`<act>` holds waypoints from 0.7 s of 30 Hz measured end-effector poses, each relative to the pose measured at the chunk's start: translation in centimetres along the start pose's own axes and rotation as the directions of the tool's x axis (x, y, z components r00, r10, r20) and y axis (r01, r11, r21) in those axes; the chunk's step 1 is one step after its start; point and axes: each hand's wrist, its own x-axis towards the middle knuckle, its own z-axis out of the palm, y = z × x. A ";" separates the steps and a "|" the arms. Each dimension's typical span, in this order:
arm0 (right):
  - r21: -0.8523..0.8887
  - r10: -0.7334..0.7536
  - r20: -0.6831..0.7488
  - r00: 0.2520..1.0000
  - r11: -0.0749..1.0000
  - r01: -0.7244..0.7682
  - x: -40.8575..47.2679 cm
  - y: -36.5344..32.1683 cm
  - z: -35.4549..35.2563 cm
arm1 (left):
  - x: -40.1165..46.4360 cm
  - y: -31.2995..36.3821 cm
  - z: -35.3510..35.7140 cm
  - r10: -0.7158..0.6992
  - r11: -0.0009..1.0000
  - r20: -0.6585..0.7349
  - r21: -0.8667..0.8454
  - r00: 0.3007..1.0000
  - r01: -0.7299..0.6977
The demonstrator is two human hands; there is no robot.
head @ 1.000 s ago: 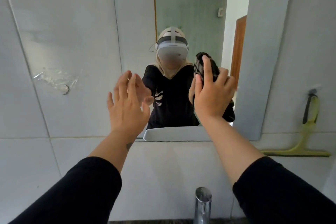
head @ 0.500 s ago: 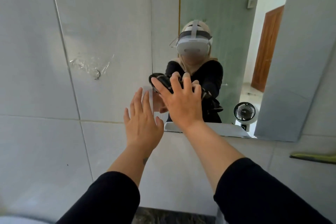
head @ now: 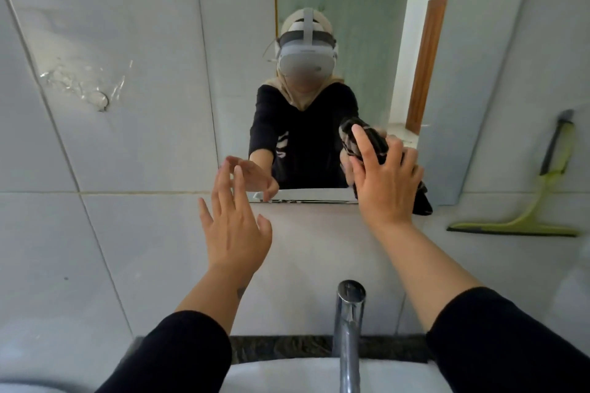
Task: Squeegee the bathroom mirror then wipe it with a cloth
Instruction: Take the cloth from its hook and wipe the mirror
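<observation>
- Bathroom, pale grey tiled wall [head: 95, 249]; white basin [head: 287, 373] and chrome tap [head: 348, 329] nearest.
- Left hand [head: 234, 233] spread wide, holding nothing, just below the mirror's lower left corner.
- Right hand [head: 386, 182] presses a dark cloth [head: 421, 201] flat against the mirror [head: 367, 41], lower right area.
- Green squeegee [head: 526, 223] leans on the wall, right of the mirror.

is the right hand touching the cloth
Touching. The head view shows the right hand spread flat over the dark cloth, pressing it against the mirror, with cloth showing above and below the fingers.
</observation>
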 end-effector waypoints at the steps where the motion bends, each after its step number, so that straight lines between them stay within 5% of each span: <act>1: 0.011 0.045 0.000 0.999 0.999 -0.045 -0.4 1.1 0.0 | -0.1 0.1 0.3 0.003 1.000 0.005 0.003 1.000 -0.003; 14: 0.142 0.544 -0.028 0.839 0.833 -0.535 -5.7 5.9 2.1 | -0.1 -0.4 2.3 0.043 0.999 -0.040 0.005 0.998 -0.043; 21: 0.113 0.374 0.050 0.926 0.919 -0.378 -6.2 -2.5 2.2 | 0.0 -1.2 1.4 0.083 0.996 -0.024 0.017 0.996 -0.083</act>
